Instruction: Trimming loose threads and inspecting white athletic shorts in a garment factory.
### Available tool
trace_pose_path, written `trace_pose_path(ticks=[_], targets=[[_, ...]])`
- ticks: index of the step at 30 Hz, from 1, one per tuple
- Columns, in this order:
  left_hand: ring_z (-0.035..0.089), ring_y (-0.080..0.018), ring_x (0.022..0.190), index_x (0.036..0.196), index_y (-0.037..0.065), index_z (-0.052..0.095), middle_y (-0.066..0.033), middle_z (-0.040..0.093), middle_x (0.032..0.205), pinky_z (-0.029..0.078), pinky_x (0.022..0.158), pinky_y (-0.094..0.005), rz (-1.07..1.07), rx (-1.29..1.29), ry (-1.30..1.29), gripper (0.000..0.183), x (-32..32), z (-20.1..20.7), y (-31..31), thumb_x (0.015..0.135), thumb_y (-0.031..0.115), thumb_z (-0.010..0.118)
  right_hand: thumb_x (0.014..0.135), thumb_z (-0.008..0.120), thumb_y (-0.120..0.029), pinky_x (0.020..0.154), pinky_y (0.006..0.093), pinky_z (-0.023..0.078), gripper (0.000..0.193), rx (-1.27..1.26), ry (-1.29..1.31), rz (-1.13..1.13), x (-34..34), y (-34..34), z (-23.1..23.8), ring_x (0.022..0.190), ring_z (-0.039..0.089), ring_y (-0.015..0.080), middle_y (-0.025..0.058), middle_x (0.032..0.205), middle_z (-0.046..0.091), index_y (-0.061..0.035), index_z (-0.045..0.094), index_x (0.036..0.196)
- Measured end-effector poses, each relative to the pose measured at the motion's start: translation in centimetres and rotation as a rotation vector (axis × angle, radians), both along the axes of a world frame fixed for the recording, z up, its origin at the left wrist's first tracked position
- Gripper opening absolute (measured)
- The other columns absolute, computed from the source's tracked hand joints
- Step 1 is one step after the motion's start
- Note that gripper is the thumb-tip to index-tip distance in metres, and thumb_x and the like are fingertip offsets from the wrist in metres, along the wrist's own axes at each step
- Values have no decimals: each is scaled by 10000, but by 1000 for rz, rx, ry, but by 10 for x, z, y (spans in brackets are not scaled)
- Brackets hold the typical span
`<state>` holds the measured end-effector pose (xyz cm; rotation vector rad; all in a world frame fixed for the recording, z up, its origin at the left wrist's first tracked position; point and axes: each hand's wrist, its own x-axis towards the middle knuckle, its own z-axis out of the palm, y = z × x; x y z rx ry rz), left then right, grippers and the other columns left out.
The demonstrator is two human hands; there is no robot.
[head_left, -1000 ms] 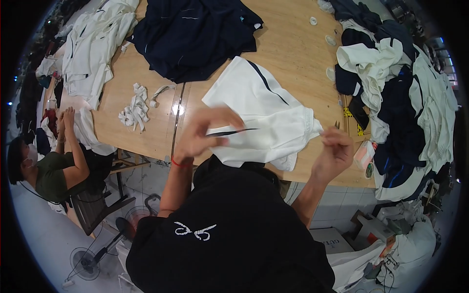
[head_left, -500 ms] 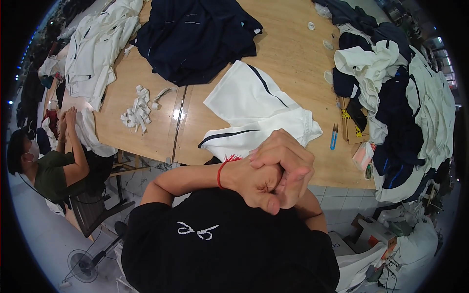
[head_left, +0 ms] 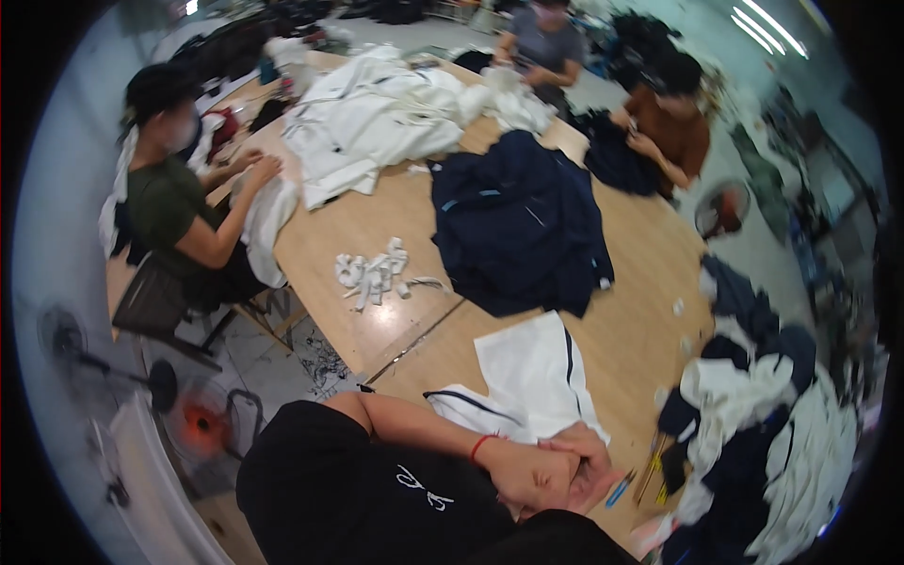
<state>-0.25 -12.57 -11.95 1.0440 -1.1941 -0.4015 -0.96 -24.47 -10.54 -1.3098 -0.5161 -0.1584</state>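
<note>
My left hand (head_left: 533, 478), with a red cord around its wrist, is pressed together with my right hand (head_left: 591, 460) in front of my chest. Their fingers are closed around each other, and no tool or cloth shows between them. Just beyond the hands, white shorts (head_left: 535, 367) with dark side stripes lie flat on the wooden table (head_left: 650, 254). Blue-handled thread snips (head_left: 620, 490) lie to the right of my hands. My right forearm is mostly hidden.
A dark navy garment pile (head_left: 518, 221) lies mid-table, with white fabric strips (head_left: 372, 271) to its left. White garments (head_left: 377, 113) are heaped behind. A mixed clothing pile (head_left: 753, 443) lines the right edge. Three co-workers sit around the table; a fan (head_left: 202, 424) stands at left.
My view has swung up and to the left, bringing two more co-workers into sight. My hands stay clasped and have turned slightly. The shorts lie as before.
</note>
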Motion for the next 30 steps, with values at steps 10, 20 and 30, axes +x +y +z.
trace_pose_path(ticks=[10, 20, 30], targets=[[711, -278, 1007, 1050, -21, 740, -122, 771, 1025, 516, 952, -390, 797, -131, 11, 662, 23, 29, 78, 1142, 491, 331, 1106, 461, -572, 700, 337, 572, 666, 97, 111, 228, 38, -37, -32, 756, 718, 252, 181, 903, 728, 53, 690, 1081], [688, -242, 661, 725, -19, 723, -94, 713, 674, 537, 684, -320, 301, 337, 220, 732, 30, 30, 15, 1130, 418, 298, 1074, 386, -632, 670, 347, 555, 792, -348, -124, 726, 54, -12, 5, 765, 720, 265, 157, 802, 737, 38, 755, 867], [673, -278, 652, 712, 4, 671, -120, 666, 665, 521, 633, -360, 531, 156, 107, 651, 21, 33, 27, 1075, 455, 372, 1006, 258, -818, 660, 352, 506, 1004, -419, 98, 708, 25, -4, 12, 722, 668, 252, 131, 762, 693, 43, 723, 782]])
